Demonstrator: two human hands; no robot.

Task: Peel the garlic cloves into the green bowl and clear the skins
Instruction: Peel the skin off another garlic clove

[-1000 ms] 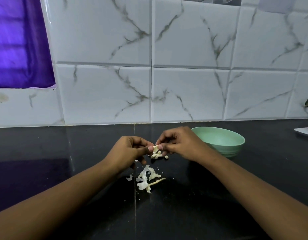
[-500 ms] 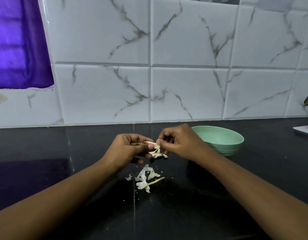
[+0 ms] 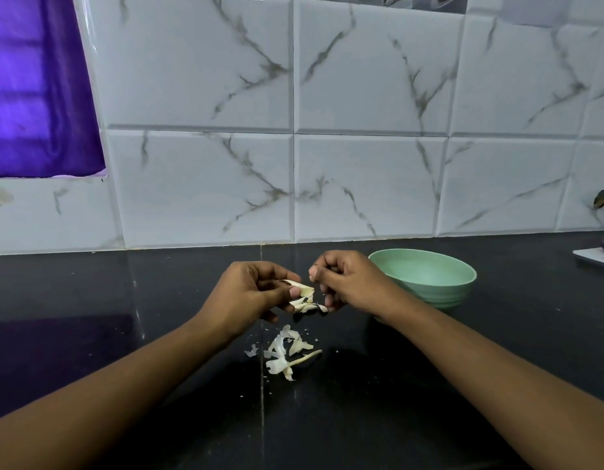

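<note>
Black glossy counter (image 3: 124, 300), left hand (image 3: 256, 293) pinching a half-peeled garlic clove (image 3: 302, 292) above a pile of skins (image 3: 283, 356), right hand (image 3: 344, 283) curled just beside, unclear whether it grips the hanging peel, green bowl (image 3: 439, 296) behind it.

Garlic clove (image 3: 302, 292): pale cream, partly skinned, off the counter at centre frame. Pinched between thumb and fingers of the left hand (image 3: 249, 293).

Loose skin (image 3: 309, 307): thin whitish strips hanging just under the clove, still attached to it. Their right ends reach the curled lower fingers of the right hand (image 3: 344, 283); whether those fingers grip them cannot be determined.

Discarded skins (image 3: 287, 354): small heap of white papery flakes and one thin stem-like piece on the dark counter, directly below the hands, with fine crumbs scattered around.

Green bowl (image 3: 439, 295): pale mint, round, upright on the counter at right of centre, just behind the right wrist.
</note>
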